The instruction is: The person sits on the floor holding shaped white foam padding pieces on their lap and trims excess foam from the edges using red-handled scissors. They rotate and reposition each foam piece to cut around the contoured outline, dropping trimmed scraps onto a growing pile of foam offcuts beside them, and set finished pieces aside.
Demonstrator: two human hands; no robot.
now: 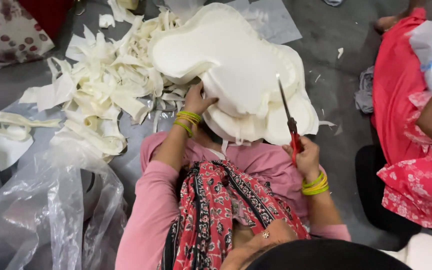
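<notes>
Head view, taken left to right with the stack of white foam pieces (236,65) as the landmark. Far left of the stack lies a crumpled clear plastic bag (51,200), and between that bag and the stack spreads a heap of cream offcut strips (101,85) on the grey floor (331,85).

At the stack's lower left edge the left hand (196,100) grips it, fingers curled under and thumb on the rim, green and yellow bangles at the wrist. The stack rests over the person's lap in pink cloth; its long axis runs from upper left to lower right, with the wider lobed end toward the lower right.

At that lower right end the right hand (306,157) is closed around the red handles of a pair of scissors (288,117). The blades point up and slightly left, lying across the stack's right lobe and nearly square to its long axis; whether they are parted cannot be told. The right hand is the nearer one to that lobed edge.

Right of the stack sits another person in a red patterned garment (411,165), well apart from it.
</notes>
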